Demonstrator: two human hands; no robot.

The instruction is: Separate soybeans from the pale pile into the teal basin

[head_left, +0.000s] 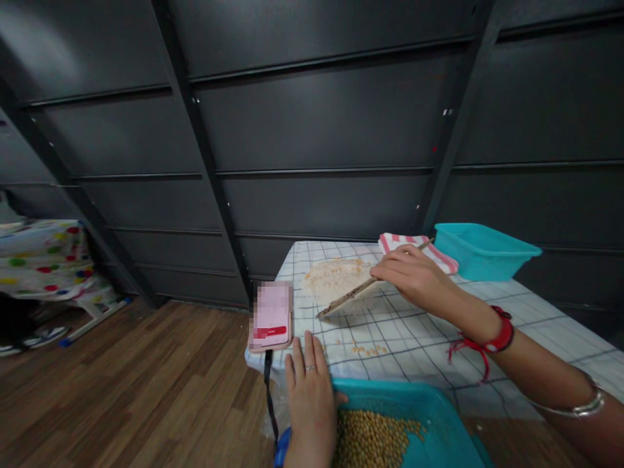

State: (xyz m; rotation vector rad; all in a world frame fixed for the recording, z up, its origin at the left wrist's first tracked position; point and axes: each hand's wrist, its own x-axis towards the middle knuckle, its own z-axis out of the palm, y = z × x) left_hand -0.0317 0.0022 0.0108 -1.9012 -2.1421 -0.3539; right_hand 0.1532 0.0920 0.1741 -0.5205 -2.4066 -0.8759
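Note:
My right hand (409, 273) is closed around a thin, pale flat board (336, 281) with a rough brown edge, which it tilts up off the tablecloth. Small orange-brown bits lie on the board's pale face. My left hand (311, 396), a ring on one finger, rests with fingers stretched out at the table's near edge. Its thumb lies by the rim of a teal basin (390, 389). Inside that basin are many yellow-brown beans (373, 437), resembling soybeans. A few loose beans (368, 350) are scattered on the cloth between the board and the basin.
A white checked tablecloth (414, 338) covers the table. At its left edge lies a pink phone (273, 312), with a black strap below. A second teal basin (482, 253) and a pink-striped cloth (443, 260) stand at the back right. Behind rises a dark panelled wall (322, 130).

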